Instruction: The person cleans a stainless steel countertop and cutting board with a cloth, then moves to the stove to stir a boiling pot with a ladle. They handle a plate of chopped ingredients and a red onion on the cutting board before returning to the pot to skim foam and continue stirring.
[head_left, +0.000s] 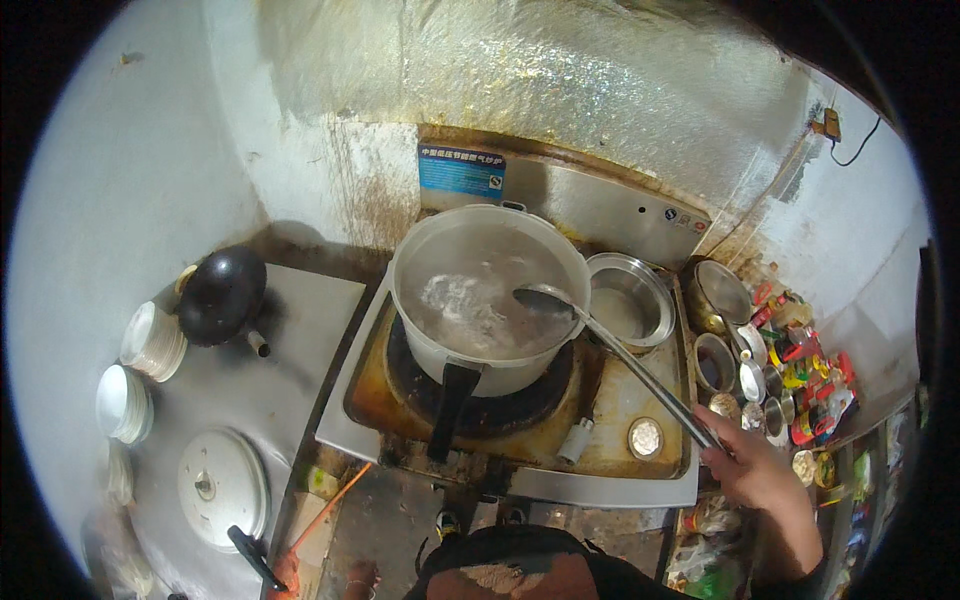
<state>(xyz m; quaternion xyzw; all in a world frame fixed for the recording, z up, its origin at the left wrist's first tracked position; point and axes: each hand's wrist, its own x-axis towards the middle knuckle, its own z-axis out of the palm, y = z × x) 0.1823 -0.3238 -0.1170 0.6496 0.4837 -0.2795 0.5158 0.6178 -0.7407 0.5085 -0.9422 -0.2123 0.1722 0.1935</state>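
My right hand (739, 457) grips the handle of a long metal ladle (645, 371). The ladle's bowl is over the cloudy liquid inside a large pressure cooker pot (491, 375), with part of its shaft crossing the right rim. Ripples and pale froth show on the liquid. The pot, lidless, sits on a blackened gas burner (559, 397), its black handle (454, 409) pointing towards me. At the bottom edge my left hand (364, 576) hangs low beside my body, with a band at the wrist; its fingers are too small and dim to read.
A steel basin (634, 300) stands right of the pot. On the stove lie a foil-topped cup (645, 438) and a small white cylinder (576, 441). Sauce bottles (814, 375) crowd the right. The left counter holds a pressure cooker lid (221, 487), stacked plates (154, 341) and a wok (223, 296).
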